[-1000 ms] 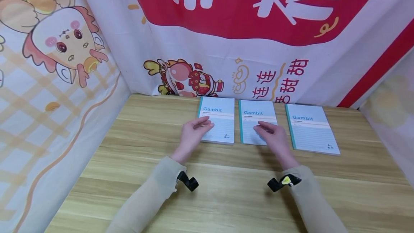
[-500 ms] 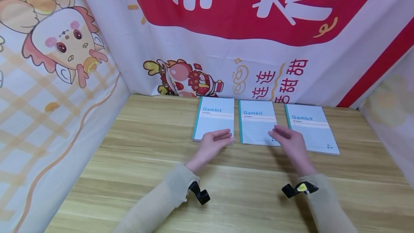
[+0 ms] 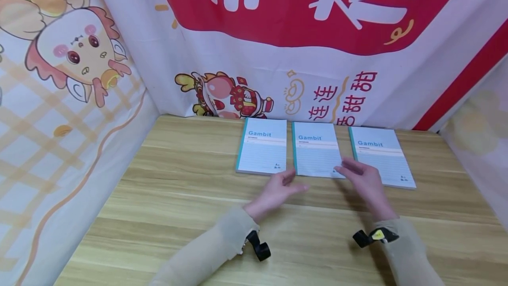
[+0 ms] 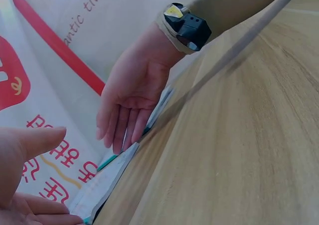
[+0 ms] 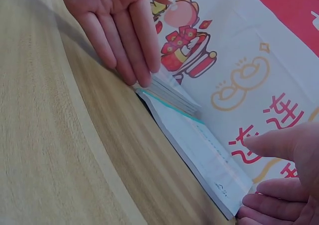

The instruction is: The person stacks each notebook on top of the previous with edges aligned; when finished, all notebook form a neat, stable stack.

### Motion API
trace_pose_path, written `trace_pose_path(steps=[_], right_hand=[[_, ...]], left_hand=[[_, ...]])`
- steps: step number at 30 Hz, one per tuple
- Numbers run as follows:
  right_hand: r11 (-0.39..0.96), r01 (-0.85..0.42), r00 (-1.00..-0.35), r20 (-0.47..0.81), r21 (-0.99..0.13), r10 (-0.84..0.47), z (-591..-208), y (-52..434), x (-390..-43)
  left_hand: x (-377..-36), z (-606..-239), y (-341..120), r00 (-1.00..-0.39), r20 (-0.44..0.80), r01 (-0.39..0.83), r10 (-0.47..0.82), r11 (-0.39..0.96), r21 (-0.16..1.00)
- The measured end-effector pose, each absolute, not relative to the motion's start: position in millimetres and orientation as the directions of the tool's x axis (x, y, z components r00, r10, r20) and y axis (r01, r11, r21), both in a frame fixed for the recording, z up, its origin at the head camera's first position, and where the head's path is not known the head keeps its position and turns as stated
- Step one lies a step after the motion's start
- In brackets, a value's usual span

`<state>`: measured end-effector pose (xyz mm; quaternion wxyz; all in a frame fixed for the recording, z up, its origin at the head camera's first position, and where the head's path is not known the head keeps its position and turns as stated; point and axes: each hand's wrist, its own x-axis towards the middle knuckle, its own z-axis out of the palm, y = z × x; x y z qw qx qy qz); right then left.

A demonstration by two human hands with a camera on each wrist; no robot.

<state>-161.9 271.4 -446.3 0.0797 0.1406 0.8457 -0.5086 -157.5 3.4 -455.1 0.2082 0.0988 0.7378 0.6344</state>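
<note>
Three light blue notebooks with teal spines and the word Gambit lie flat in a row: a left notebook (image 3: 263, 149), a middle notebook (image 3: 315, 149) and a right notebook (image 3: 390, 162). My left hand (image 3: 275, 193) is at the near left corner of the middle notebook, thumb spread from the fingers. At that notebook's near right corner is my right hand (image 3: 368, 184), overlapping part of the right notebook in the head view. In the right wrist view, straight left fingers (image 5: 142, 45) point down at one end of the notebook, and right fingers (image 5: 274, 200) are at its other end.
The notebooks lie on a wood-grain table (image 3: 178, 167), near its back edge. Behind hangs a white and red printed cloth (image 3: 238, 56), and a cartoon-printed cloth (image 3: 59, 122) covers the left side. Each wrist wears a small black camera (image 3: 259, 248).
My left hand has moved right and nearer, from the left notebook to the middle one's near left corner. The right hand has shifted right, off the middle notebook's face. The notebooks look unmoved.
</note>
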Motion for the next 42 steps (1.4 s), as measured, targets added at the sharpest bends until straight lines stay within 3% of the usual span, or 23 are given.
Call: trace_pose_path(steps=[24,32,42], right_hand=[[0.443,0.414,-0.910,-0.377,-0.795,0.174,-447.4,274.6,-164.1],[0.460,0.401,-0.915,-0.371,-0.792,0.159,-449.9,277.1,-156.5],[0.489,0.354,-0.933,-0.342,-0.798,0.117,-453.5,282.3,-140.0]], left_hand=[[-161.1,-460.0,18.0,-0.919,-0.179,-0.146,0.352,0.119,0.982],[-155.3,-456.5,15.3,-0.908,-0.184,-0.139,0.376,0.143,0.980],[-142.5,-458.5,6.7,-0.897,-0.160,-0.159,0.413,0.037,0.987]])
